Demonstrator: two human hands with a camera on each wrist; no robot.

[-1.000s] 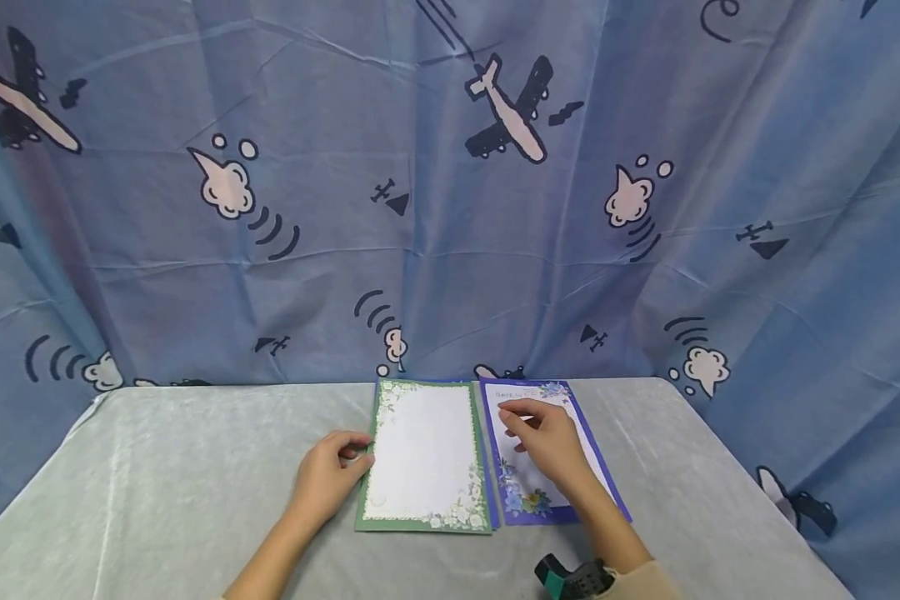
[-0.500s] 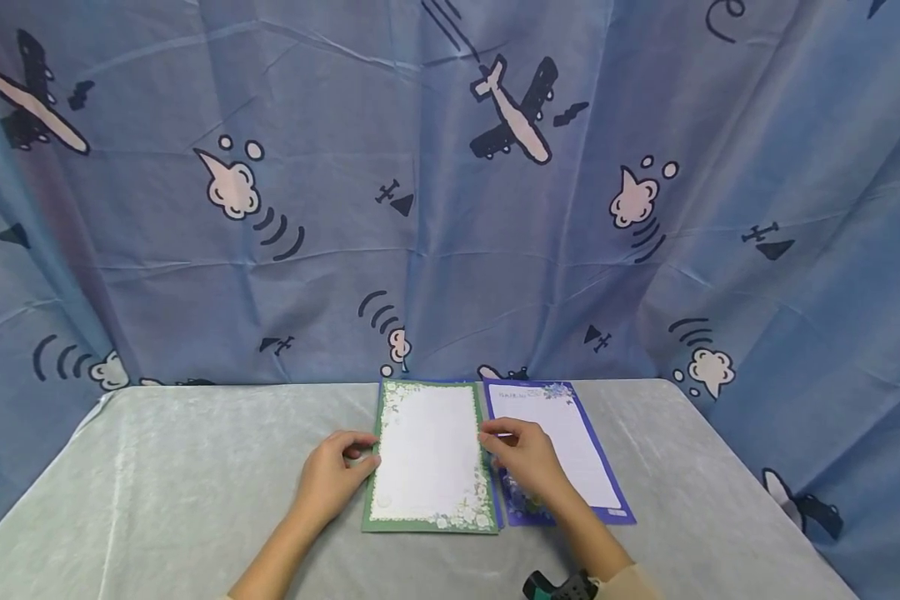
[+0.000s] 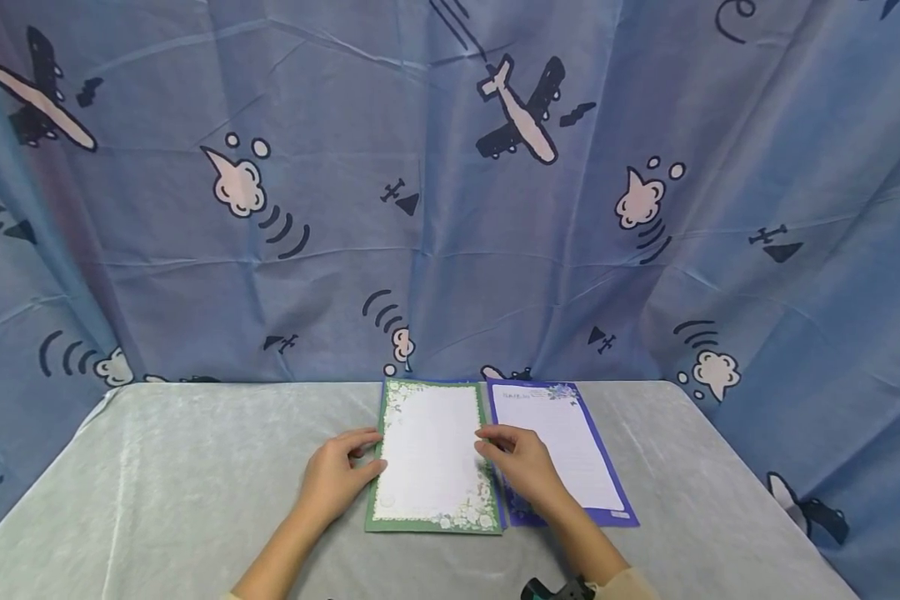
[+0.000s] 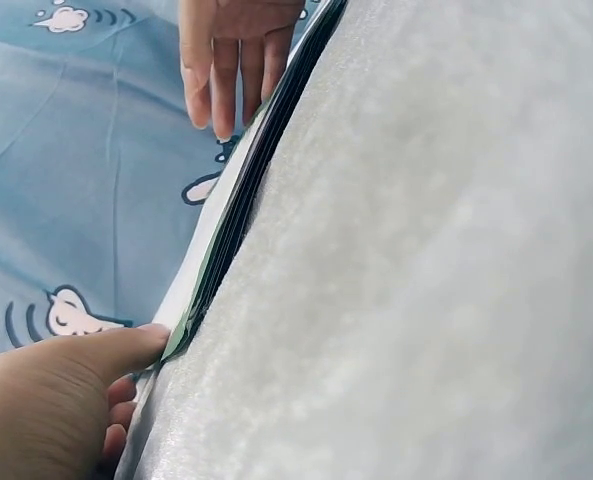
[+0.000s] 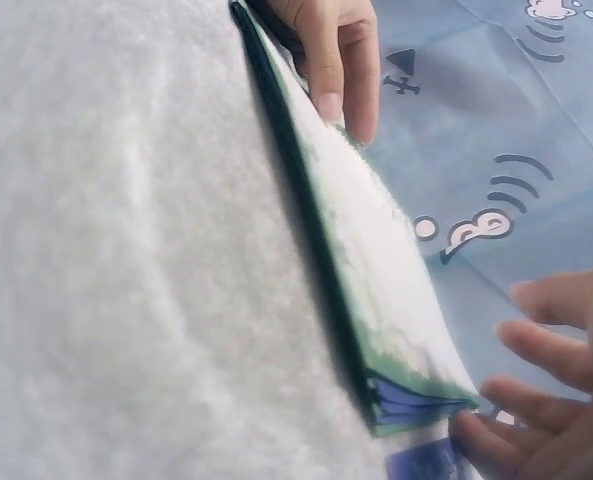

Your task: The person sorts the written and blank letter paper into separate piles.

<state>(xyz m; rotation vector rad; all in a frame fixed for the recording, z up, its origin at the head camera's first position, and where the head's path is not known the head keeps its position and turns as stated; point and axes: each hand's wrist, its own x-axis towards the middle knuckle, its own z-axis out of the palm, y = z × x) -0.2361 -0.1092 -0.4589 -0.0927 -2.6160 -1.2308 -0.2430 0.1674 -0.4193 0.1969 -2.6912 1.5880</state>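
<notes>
Passing room lies over the bench (image 3: 195,483) left of the left hand (image 3: 337,475) and right of the purple-bordered sheet (image 3: 573,442). The right hand (image 3: 523,465) obstructs the narrow gap between that sheet and the green-bordered paper stack (image 3: 429,450); behind, an airplane-print curtain (image 3: 450,283) bars passage.

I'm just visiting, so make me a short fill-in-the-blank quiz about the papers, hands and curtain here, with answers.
1. In the paper stack, the top sheet has a ____ border.
2. In the head view, a blue-purple paper lies to the ____ of the paper stack.
3. The hand farther from that paper is the person's ____ one.
4. The winged vehicles printed on the curtain are ____.

Missing words: green; right; left; airplanes.
</notes>
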